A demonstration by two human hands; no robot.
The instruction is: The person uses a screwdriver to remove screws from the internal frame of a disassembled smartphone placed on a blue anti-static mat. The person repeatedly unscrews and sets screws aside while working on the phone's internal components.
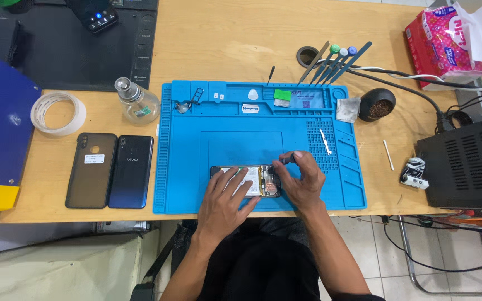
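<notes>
A wooden table [241,44] (light-coloured) carries a blue mat [185,167], tape roll [58,113] and two phones [110,170].

blue work mat [185,167] | dark-blue phone back [131,171] (glossy) | pink tissue pack [442,44] | black soldering station [467,164]

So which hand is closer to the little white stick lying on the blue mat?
The right hand. It sits just below and left of the white stick, holding a dark tool. The left hand rests on the opened phone, farther left and lower.
</notes>
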